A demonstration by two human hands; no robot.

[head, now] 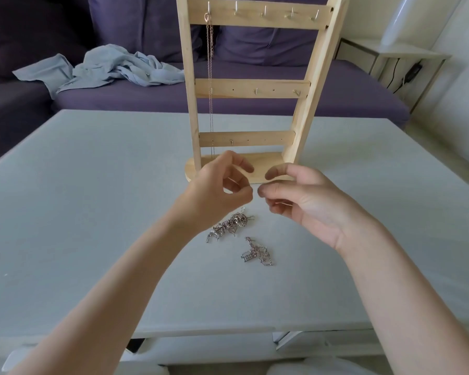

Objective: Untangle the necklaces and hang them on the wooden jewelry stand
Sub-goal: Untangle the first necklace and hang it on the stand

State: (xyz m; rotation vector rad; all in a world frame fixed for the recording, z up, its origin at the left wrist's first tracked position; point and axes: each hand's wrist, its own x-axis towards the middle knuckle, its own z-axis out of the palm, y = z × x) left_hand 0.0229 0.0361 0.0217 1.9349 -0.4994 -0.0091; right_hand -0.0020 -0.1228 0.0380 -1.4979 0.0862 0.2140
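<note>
One rose-gold chain [210, 77] hangs straight down the stand [251, 85]; left hand [220, 185] and right hand [301, 196] hover fingertip-to-fingertip, can't tell if pinching anything.

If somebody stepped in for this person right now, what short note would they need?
Left hand and right hand: raised above the table, fingertips pinched close together; whether a fine chain runs between them cannot be told.
Done: one rose-gold necklace hangs from the top-left hook of the wooden jewelry stand.
Left: a tangled silver pile and a smaller silver chain clump lie on the table, apart; untangle and hang them.
</note>
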